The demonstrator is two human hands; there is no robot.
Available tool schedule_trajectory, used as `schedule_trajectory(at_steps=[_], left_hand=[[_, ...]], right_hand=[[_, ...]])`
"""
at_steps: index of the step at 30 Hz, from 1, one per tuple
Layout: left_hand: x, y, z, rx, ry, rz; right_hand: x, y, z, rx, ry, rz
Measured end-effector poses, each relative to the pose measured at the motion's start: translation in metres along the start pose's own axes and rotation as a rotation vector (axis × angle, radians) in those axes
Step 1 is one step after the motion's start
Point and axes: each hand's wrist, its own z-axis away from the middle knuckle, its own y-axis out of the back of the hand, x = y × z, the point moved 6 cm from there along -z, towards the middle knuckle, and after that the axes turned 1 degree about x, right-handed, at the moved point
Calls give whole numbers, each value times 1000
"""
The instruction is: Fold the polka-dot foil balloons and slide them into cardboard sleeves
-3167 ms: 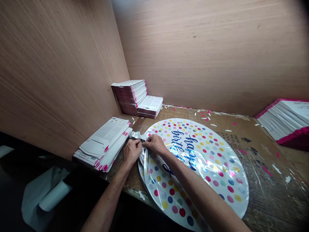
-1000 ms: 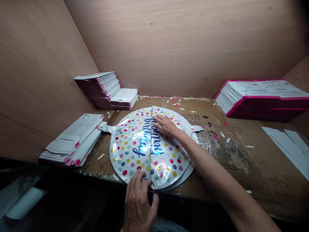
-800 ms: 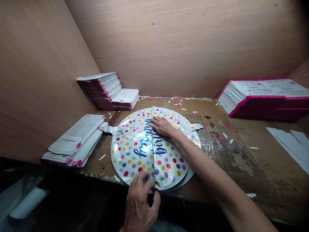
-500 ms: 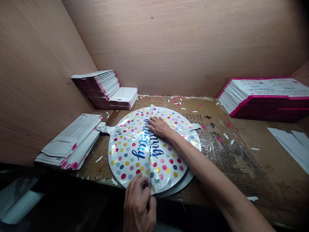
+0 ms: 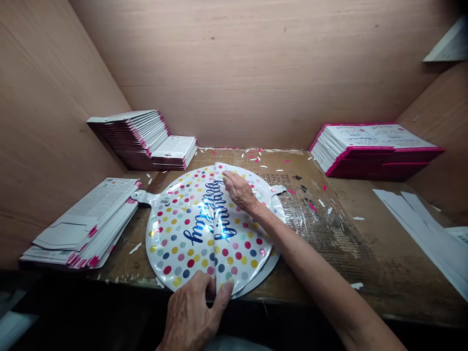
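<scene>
A round white foil balloon (image 5: 183,219) with multicoloured dots and blue lettering lies flat at the table's front edge. A raised crease runs down its middle, and a second pale layer shows under its right side. One tail points left and another right. My left hand (image 5: 195,307) is at the near rim, thumb and fingers closed about the crease's lower end; the fingertips are partly hidden. Over the upper part of the crease, my right hand (image 5: 239,192) rests on the foil with fingers stretched out, gripping nothing.
Stacks of folded white-and-pink card packaging stand at the back left (image 5: 135,139), front left (image 5: 91,214) and back right (image 5: 376,148). White paper sheets (image 5: 420,229) lie at the right. Paper scraps dot the taped cardboard surface (image 5: 329,248). Wooden panels (image 5: 237,73) enclose the back and sides.
The view has swung slightly right, so everything sits further left. My left thumb has extended onto the foil beside the crease. My right hand has shifted to the crease's right side, its fingers more together.
</scene>
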Motion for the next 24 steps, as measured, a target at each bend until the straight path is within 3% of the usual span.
schedule_trajectory(at_steps=[2, 5, 10, 11, 13, 16, 18, 20, 24], left_hand=[[-2, -5, -3, -29, 93, -48], [-11, -10, -3, -20, 164, -85], [-38, -11, 6, 41, 82, -32], [-41, -7, 7, 107, 44, -68], [-40, 9, 9, 353, -64, -178], [-15, 19, 6, 669, -349, -317], [1, 6, -5, 709, -508, -396], [6, -11, -16, 724, -565, -462], [-13, -35, -16, 731, -526, -480]], right_hand=[[-4, 2, 5, -52, 39, 28], [-8, -14, 9, -172, 108, 92], [-18, -59, 4, -267, 154, 154], [-22, -67, 1, -275, 162, 163], [-32, -80, -4, -282, 177, 172], [-44, -88, -14, -285, 185, 173], [-45, -86, -21, -279, 203, 165], [-41, -81, -30, -267, 236, 164], [-16, -86, -52, -317, 226, 174]])
